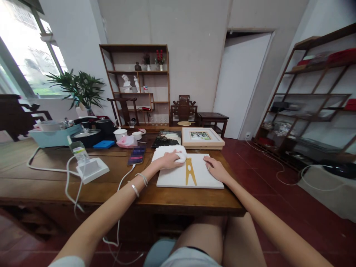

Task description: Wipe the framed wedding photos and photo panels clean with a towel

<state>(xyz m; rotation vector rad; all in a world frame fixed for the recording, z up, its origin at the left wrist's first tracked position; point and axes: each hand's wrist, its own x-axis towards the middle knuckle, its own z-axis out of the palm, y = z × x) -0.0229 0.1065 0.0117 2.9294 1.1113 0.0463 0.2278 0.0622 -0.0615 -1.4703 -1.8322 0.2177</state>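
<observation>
While my left hand (170, 160) has fingers closed over a bunched white cloth (181, 155), my right hand (217, 169) lies spread and loose on the right edge of a white board (172, 179), fingers on its surface, gripping nothing that I can see. Board is flat on the wooden table (158, 198), close to the near edge, right in front of me. Cloth sits on its far left part, bunched end under my left fingers, the rest running out past the board's left edge. Tan A-shaped piece (187, 173) lies on the board between my hands, legs toward me, top end just beside the cloth; can't tell if the two touch. Two bracelets (135, 190) on my left wrist, ring (209, 168) on my right hand. Beyond the board: pale framed picture (218, 142), with a dark picture (160, 140) to its left. Left of the cloth: phone (136, 155) with white cable (120, 185) plugged into its near end, pink-and-white packet (126, 141) behind it. Further left: flat blue box (104, 144), white stand (100, 170) nearer me, teal basket (51, 139) at the far side. Wooden shelf (139, 72) against the back wall, white door (241, 81) to its right.
</observation>
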